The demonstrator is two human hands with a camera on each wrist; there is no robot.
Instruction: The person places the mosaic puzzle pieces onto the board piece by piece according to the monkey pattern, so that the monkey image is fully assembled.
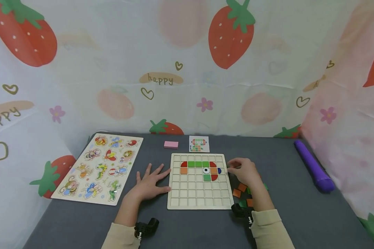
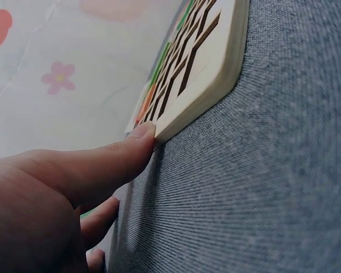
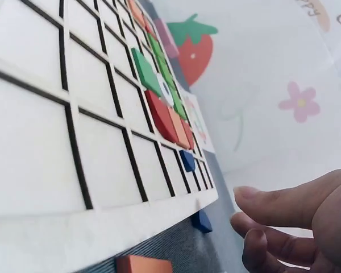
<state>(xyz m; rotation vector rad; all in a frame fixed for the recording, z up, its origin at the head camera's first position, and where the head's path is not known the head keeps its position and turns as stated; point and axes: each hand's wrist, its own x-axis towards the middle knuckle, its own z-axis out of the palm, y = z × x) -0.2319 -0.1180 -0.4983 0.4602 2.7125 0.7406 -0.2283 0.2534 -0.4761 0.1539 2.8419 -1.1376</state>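
Nearest are two beige sleeves (image 1: 271, 230) and the black wrist cameras (image 1: 147, 227), the right one partly covering loose tiles.

The left hand (image 1: 147, 186) lies with fingers spread straight on the dark surface (image 1: 193, 230), gripping nothing, its thumb touching the near edge of the grid board (image 2: 207, 94). The board lies to this hand's right, between the two hands.

The right hand (image 1: 243, 169) hovers at the board's right edge, fingers loosely bent, thumb and fingertips apart with nothing visible between them. Just inside the edge from it sits a blue tile (image 1: 219, 171); left of that are an eye tile (image 1: 206, 170) and a row of green tiles (image 1: 194, 164). A loose blue tile (image 3: 202, 220) lies near its fingertips, beside the board. Nearer than this hand, orange tiles (image 1: 237, 193) and a green tile (image 1: 242, 203) lie partly behind its forearm.

Well left of the left hand is an insect puzzle (image 1: 91, 166); well right of the right hand, a purple cylinder (image 1: 313, 166).

Beyond both hands are a pink block (image 1: 171, 145) and a pattern card (image 1: 199, 144), then a strawberry-printed cloth (image 1: 187, 117).
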